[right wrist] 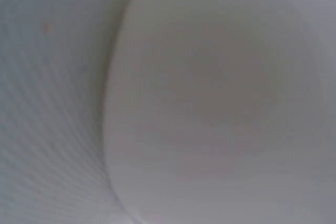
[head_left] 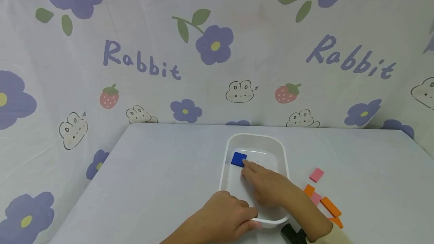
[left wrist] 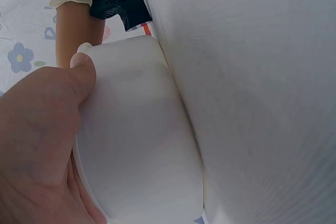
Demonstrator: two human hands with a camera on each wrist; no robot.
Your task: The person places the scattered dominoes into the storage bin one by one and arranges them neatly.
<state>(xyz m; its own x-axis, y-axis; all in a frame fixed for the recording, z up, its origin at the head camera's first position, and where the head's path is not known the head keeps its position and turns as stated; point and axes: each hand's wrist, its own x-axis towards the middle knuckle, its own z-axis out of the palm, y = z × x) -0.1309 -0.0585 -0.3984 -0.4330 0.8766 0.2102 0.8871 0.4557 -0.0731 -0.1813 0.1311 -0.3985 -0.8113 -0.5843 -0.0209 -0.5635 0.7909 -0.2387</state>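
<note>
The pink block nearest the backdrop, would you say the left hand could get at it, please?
Probably not directly: the left hand grips the white tray, and the right forearm crosses the way.

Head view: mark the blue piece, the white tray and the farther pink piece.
Blue piece (head_left: pixel 239 159), head view: top face.
White tray (head_left: pixel 234 183), head view: bare floor.
Farther pink piece (head_left: pixel 317 174), head view: top face.
</note>
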